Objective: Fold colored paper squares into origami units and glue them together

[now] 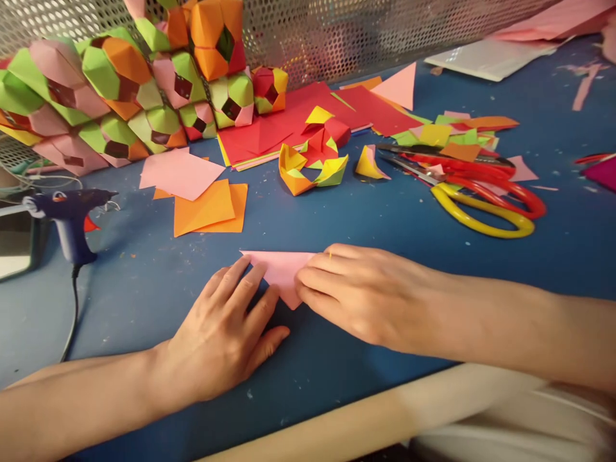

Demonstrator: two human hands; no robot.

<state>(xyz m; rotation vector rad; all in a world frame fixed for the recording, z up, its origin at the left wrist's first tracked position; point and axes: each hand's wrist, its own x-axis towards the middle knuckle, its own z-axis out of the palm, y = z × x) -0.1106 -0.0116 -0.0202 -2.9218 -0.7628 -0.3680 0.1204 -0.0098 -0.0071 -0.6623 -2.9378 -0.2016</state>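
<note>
A pink paper (283, 273), folded into a triangle, lies on the blue table (317, 385) with its long edge away from me and a corner toward me. My left hand (231, 321) rests with fingers spread, its fingertips on the left part of the paper. Over the right corner lies my right hand (360, 295), fingers pressed together on the paper; its thumb is hidden. Beyond them are loose orange squares (206, 208) and pink squares (180, 173), and a partly joined ring of folded units (312, 163).
A glue gun (72, 218) with its cord stands at left. Joined folded-paper shapes (120, 90) are stacked against a perforated metal screen (308, 38). Red sheets (269, 128), paper scraps (452, 131), and scissors with yellow (481, 215) and red handles lie at the back and right.
</note>
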